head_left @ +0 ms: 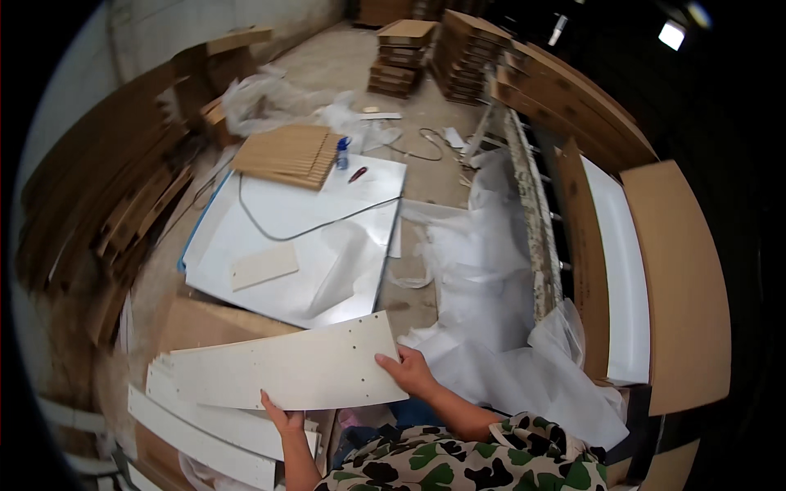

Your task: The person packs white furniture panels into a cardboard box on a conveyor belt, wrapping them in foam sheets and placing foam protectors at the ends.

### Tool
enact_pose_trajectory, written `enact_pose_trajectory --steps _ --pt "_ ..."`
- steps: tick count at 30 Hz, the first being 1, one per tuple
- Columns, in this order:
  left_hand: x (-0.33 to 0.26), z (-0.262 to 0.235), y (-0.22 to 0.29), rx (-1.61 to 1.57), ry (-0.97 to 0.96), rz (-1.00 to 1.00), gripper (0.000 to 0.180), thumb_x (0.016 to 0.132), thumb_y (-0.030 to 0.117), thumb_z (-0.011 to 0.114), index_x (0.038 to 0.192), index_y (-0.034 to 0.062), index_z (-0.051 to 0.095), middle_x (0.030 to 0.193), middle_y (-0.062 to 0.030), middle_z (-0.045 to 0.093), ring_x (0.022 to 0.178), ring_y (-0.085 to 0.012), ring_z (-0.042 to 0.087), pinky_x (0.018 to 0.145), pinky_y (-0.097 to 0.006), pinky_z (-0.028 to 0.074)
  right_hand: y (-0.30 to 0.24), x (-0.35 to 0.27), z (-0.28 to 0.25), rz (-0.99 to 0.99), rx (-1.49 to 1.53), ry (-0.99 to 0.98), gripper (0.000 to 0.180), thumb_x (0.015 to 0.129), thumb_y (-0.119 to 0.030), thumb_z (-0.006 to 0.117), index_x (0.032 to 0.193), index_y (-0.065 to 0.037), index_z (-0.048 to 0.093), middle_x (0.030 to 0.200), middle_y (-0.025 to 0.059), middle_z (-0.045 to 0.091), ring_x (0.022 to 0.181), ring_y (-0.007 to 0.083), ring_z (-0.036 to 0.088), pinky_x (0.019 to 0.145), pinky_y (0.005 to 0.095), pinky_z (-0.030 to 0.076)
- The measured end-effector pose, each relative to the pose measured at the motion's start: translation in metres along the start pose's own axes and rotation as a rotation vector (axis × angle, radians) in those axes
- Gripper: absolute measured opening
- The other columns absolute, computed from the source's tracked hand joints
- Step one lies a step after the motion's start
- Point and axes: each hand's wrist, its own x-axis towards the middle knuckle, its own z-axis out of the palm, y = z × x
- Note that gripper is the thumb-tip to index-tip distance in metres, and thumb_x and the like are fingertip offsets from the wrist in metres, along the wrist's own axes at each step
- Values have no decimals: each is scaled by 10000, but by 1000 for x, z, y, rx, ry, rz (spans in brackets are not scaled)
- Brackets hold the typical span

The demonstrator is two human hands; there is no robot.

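A long off-white panel point(319, 364) with small drilled holes lies across in front of me, held up over a stack of similar panels. My right hand point(412, 376) is closed on its right end, thumb on top and the other fingers underneath. Along the panel's near edge, my left hand point(284, 416) grips with the thumb over the top; its other fingers are partly hidden beneath. The stacked white panels point(214, 438) are at the lower left, partly covered by the held one.
Ahead stands a white-topped table point(368, 245) bearing flat cardboard pieces point(282, 154), a blue-capped bottle point(342, 154), a red tool point(358, 174), a dark cable point(282, 238) and a small panel point(264, 267). White foam wrap point(483, 262) drapes to the right, beside an open carton point(618, 270). Cardboard stacks point(401, 57) stand behind.
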Motion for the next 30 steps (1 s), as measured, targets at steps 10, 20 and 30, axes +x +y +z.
enact_pose_trajectory --steps 10,20,30 --pt "-31 347 -119 372 -350 118 595 846 514 510 1273 108 424 1277 -32 466 1153 -224 451 960 -390 384 -86 -16 -246 -230 710 360 259 863 -154 570 1048 27 570 905 57 623 759 101 578 654 246 476" --pt "24 562 -365 434 -904 215 536 927 433 403 1273 23 377 1199 -125 505 1070 -240 520 898 -357 448 -51 -151 -410 -351 709 1319 483 958 -353 355 1091 74 538 1004 120 607 841 184 597 740 281 477" --pt "-34 558 -686 908 -887 -1003 459 929 382 427 1215 23 428 1188 -129 526 1049 -254 550 850 -424 477 -10 -269 -408 -142 524 2017 514 928 -372 430 1153 84 509 1054 146 594 891 213 599 756 301 483"
